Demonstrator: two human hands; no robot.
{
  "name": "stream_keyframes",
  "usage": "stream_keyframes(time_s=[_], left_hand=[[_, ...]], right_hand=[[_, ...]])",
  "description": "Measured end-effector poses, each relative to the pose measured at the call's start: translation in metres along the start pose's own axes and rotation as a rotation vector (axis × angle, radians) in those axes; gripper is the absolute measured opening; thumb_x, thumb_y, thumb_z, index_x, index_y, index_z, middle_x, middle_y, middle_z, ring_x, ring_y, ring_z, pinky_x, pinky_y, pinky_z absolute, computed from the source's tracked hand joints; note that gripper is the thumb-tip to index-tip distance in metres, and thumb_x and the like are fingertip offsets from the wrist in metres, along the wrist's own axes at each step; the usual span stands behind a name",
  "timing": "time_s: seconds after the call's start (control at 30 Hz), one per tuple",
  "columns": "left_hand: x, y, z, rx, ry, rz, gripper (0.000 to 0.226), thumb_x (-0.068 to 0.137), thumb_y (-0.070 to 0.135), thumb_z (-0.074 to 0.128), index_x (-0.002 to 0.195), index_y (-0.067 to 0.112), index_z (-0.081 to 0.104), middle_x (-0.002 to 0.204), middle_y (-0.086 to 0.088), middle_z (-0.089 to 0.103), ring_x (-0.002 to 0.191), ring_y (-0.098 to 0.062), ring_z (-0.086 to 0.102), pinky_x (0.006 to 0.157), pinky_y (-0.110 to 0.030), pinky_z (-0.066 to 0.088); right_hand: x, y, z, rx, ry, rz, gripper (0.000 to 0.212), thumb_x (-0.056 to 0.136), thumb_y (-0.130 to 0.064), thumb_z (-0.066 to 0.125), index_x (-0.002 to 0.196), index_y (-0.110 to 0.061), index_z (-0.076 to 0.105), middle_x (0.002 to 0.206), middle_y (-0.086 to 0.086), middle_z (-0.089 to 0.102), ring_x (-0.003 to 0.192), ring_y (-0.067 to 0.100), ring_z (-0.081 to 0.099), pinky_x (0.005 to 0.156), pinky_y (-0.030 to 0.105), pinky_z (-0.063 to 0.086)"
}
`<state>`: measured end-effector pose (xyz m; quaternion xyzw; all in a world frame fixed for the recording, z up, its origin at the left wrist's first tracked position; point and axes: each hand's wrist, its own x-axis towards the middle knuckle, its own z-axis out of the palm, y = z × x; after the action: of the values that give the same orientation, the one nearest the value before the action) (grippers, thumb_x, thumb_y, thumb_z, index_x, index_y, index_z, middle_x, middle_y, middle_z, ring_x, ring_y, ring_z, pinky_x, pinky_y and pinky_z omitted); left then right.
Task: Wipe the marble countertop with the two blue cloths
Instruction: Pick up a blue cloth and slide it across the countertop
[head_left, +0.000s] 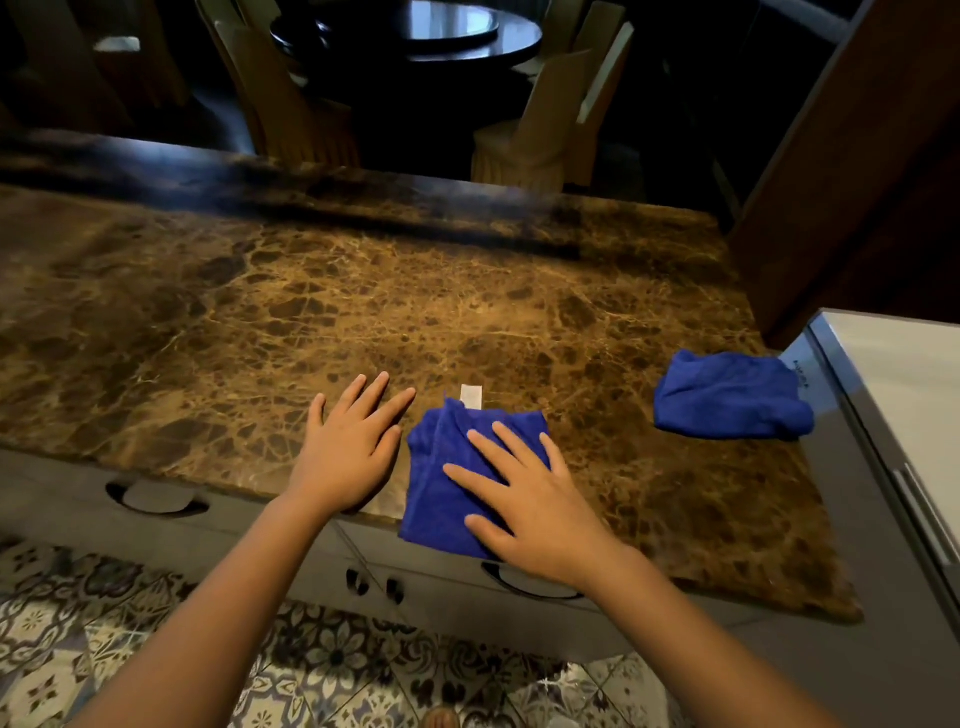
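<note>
Right hand (540, 512) flat, fingers spread, pressing folded blue terry cloth (447, 488) onto brown veined marble tabletop (311, 312); left hand (350, 447) open, empty, just beside; second crumpled blue cloth (727, 397) well right.

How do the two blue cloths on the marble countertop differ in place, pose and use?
The near cloth lies flattened under the right hand, overhanging the countertop front edge; the far cloth lies bunched and untouched by the right edge. The near cloth shows a white tag; the far cloth shows none. Both are the same blue.

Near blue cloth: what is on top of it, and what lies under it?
The right hand lies flat on the near blue cloth. Beneath is the marble countertop; that covered patch is hidden.
</note>
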<state>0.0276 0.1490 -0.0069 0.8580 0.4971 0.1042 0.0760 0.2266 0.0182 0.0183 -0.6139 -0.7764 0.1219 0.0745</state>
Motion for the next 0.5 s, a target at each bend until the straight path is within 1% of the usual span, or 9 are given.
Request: stream_keyframes(time_s=[0.1, 0.17, 0.23, 0.3, 0.4, 0.47, 0.5], left_hand=[[0.0, 0.001, -0.001, 0.002, -0.004, -0.002, 0.044, 0.094, 0.036, 0.032, 0.137, 0.042, 0.03, 0.155, 0.001, 0.025, 0.144, -0.019, 0.014, 0.111, -0.058, 0.011], [-0.001, 0.002, -0.002, 0.003, -0.01, -0.001, 0.044, 0.094, 0.035, 0.034, 0.138, 0.042, 0.03, 0.155, 0.001, 0.024, 0.144, -0.019, 0.014, 0.111, -0.059, 0.01], [-0.002, 0.002, -0.003, 0.0, -0.02, -0.005, 0.045, 0.095, 0.035, 0.032, 0.139, 0.042, 0.028, 0.156, 0.001, 0.023, 0.144, -0.019, 0.012, 0.112, -0.058, 0.009], [-0.002, 0.002, -0.004, -0.001, -0.035, -0.007, 0.045, 0.095, 0.037, 0.03, 0.139, 0.043, 0.025, 0.156, 0.001, 0.02, 0.144, -0.019, 0.01, 0.112, -0.058, 0.007], [-0.003, 0.0, -0.005, 0.003, -0.065, 0.004, 0.046, 0.095, 0.038, 0.029, 0.14, 0.043, 0.022, 0.157, 0.001, 0.018, 0.145, -0.019, 0.008, 0.113, -0.059, 0.006], [0.001, -0.001, -0.008, -0.009, -0.102, 0.005, 0.046, 0.095, 0.037, 0.031, 0.141, 0.041, 0.022, 0.157, 0.0, 0.017, 0.145, -0.02, 0.007, 0.112, -0.059, 0.006], [0.003, -0.001, -0.01, -0.031, -0.124, -0.004, 0.047, 0.095, 0.036, 0.033, 0.141, 0.039, 0.023, 0.157, 0.0, 0.017, 0.144, -0.02, 0.008, 0.112, -0.059, 0.005]], right_hand=[[-0.009, -0.005, -0.004, -0.016, 0.026, -0.012, 0.046, 0.092, -0.046, 0.038, 0.137, -0.04, 0.032, 0.155, -0.004, 0.02, 0.143, 0.019, 0.007, 0.112, 0.053, 0.004], [-0.013, -0.008, -0.006, -0.012, 0.061, -0.033, 0.041, 0.091, -0.041, 0.043, 0.132, -0.035, 0.043, 0.15, -0.002, 0.033, 0.14, 0.021, 0.02, 0.111, 0.051, 0.014], [-0.019, -0.009, -0.008, -0.01, 0.123, -0.077, 0.036, 0.089, -0.035, 0.052, 0.123, -0.028, 0.055, 0.14, 0.003, 0.049, 0.131, 0.026, 0.038, 0.105, 0.051, 0.03], [-0.03, -0.01, -0.008, -0.039, 0.195, -0.134, 0.031, 0.083, -0.029, 0.063, 0.113, -0.023, 0.063, 0.126, 0.005, 0.061, 0.118, 0.029, 0.053, 0.094, 0.047, 0.045], [-0.049, -0.011, 0.0, -0.129, 0.296, -0.187, 0.028, 0.076, -0.021, 0.072, 0.103, -0.021, 0.066, 0.112, 0.004, 0.069, 0.104, 0.025, 0.062, 0.08, 0.036, 0.053], [-0.063, -0.009, 0.002, -0.099, 0.343, -0.188, 0.022, 0.076, -0.016, 0.07, 0.098, -0.018, 0.067, 0.106, 0.004, 0.071, 0.098, 0.023, 0.064, 0.075, 0.033, 0.055], [-0.07, -0.007, 0.0, -0.041, 0.353, -0.18, 0.02, 0.077, -0.015, 0.068, 0.097, -0.016, 0.068, 0.103, 0.004, 0.071, 0.096, 0.023, 0.065, 0.076, 0.032, 0.055]])
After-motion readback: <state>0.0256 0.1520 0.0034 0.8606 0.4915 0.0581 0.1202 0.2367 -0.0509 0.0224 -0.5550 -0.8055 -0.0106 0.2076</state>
